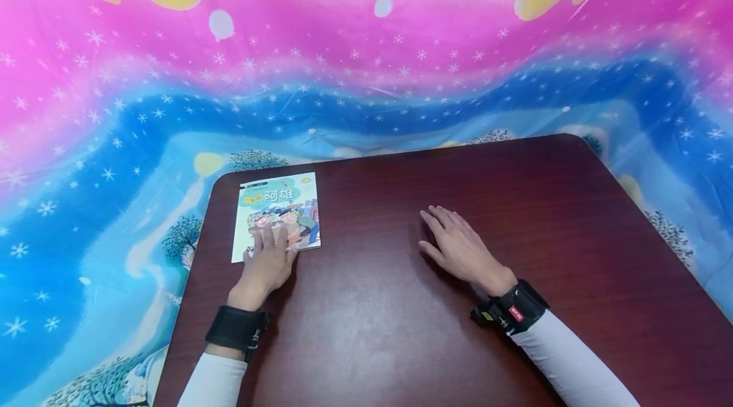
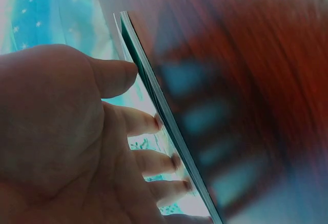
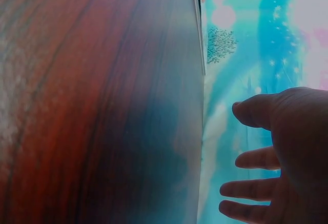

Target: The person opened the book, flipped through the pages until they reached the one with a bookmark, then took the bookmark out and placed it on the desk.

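Observation:
A thin picture book (image 1: pixel 286 197) with a pale green illustrated cover lies flat near the far left corner of the table. My left hand (image 1: pixel 268 267) is over its lower part, fingers spread and nearly straight. In the left wrist view, the fingertips of the left hand (image 2: pixel 118 126) touch the cover of the book (image 2: pixel 169 116), and the thumb is at its near edge. To the right, my right hand (image 1: pixel 460 248) is held over the table with fingers extended, holding nothing. The right wrist view shows the right hand (image 3: pixel 287 157) apart from the tabletop.
The dark reddish-brown table (image 1: pixel 366 318) has rounded far corners and a glossy surface. Behind and beside it hangs a colourful cloth (image 1: pixel 355 82) with snowflakes, trees and butterflies. Both wrists wear a black band (image 1: pixel 237 327).

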The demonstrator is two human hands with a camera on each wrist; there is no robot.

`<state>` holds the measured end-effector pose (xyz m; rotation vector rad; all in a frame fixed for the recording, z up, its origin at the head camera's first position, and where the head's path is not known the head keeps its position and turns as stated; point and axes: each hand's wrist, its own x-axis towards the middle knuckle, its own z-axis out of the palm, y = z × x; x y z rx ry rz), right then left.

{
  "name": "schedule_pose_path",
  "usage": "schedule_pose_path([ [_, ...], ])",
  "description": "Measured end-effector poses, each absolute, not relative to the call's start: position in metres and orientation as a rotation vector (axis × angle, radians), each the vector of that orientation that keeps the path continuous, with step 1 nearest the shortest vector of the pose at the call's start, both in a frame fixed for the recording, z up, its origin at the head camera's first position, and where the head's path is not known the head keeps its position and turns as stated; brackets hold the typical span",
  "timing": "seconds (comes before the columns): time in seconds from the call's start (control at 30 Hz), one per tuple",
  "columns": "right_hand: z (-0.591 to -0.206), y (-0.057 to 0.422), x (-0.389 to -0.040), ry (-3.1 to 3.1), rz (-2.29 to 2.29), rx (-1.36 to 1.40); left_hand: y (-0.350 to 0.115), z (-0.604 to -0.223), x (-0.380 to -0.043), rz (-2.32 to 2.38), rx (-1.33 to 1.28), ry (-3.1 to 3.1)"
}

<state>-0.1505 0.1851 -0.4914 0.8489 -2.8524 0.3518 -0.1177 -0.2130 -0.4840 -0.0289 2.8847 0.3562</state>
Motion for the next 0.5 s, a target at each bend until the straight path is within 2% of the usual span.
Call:
schedule_pose_path([
  [0.5,-0.490,0.184,-0.150,-2.898,0.356,0.833,-0.163,-0.481,-0.104,0.254,-0.026,2.913],
])
